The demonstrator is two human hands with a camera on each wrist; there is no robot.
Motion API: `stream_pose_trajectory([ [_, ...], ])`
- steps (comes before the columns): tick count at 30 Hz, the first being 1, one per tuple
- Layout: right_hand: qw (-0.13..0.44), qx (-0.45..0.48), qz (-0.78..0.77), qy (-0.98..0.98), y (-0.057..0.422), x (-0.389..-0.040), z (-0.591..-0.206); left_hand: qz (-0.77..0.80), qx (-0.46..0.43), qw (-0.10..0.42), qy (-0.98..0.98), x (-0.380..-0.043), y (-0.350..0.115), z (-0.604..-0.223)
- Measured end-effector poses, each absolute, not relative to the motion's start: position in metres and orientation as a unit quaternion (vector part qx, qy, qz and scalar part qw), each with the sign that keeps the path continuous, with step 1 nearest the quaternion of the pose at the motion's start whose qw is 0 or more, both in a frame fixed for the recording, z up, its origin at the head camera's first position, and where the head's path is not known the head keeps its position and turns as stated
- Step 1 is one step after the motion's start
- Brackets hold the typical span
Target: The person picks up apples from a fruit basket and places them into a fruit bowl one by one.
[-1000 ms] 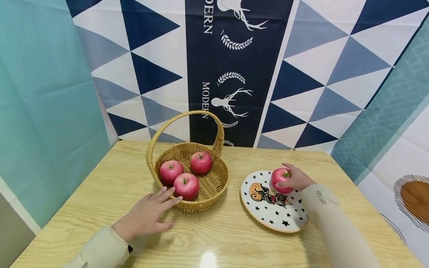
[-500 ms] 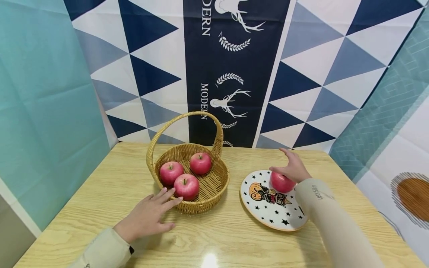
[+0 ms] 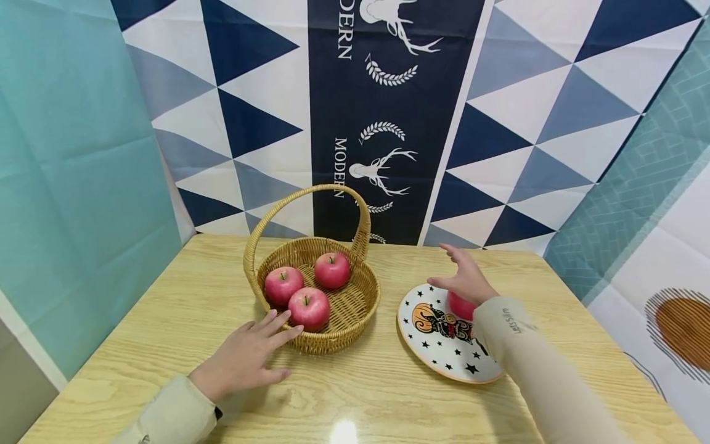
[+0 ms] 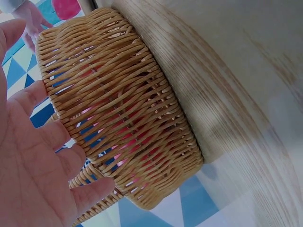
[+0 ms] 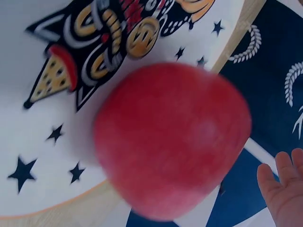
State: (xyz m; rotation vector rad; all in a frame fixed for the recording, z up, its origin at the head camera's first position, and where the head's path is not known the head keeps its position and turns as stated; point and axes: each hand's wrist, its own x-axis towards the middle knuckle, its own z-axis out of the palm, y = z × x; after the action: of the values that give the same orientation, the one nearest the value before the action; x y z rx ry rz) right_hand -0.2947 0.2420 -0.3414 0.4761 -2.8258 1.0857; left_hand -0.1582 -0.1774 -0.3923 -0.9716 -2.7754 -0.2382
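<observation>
A wicker basket (image 3: 316, 342) with a tall handle holds three red apples, one of them the front apple (image 3: 309, 309). My left hand (image 3: 244, 357) rests its spread fingertips on the near left rim of the basket; the left wrist view shows the fingers (image 4: 92, 194) along its woven side. On a round plate (image 3: 444, 361) with stars and a cat drawing sits another red apple (image 5: 173, 142). My right hand (image 3: 466, 277) hovers above and beyond this apple in the head view, thumb and fingers apart, holding nothing. Hand and sleeve partly hide the apple there.
The light wooden table (image 3: 355, 394) carries the basket left of centre and the plate to the right. A patterned cloth (image 3: 383, 123) hangs behind its back edge. Teal cloth (image 3: 83, 172) covers the left side.
My right hand has let go of the apple on the plate, risen off it and shifted left. The left hand stays at the basket rim.
</observation>
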Motion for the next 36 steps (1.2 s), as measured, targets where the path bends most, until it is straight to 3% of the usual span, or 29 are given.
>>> stream_pose_trajectory([
  [23, 0.009, 0.271, 0.338, -0.901, 0.158, -0.303, -0.324, -0.087, -0.33, 0.125, -0.932, -0.161, -0.177, -0.401],
  [36, -0.179, 0.368, 0.195, -0.891, 0.104, -0.312, -0.28, -0.091, -0.333, 0.116, -0.931, -0.162, -0.178, -0.4],
])
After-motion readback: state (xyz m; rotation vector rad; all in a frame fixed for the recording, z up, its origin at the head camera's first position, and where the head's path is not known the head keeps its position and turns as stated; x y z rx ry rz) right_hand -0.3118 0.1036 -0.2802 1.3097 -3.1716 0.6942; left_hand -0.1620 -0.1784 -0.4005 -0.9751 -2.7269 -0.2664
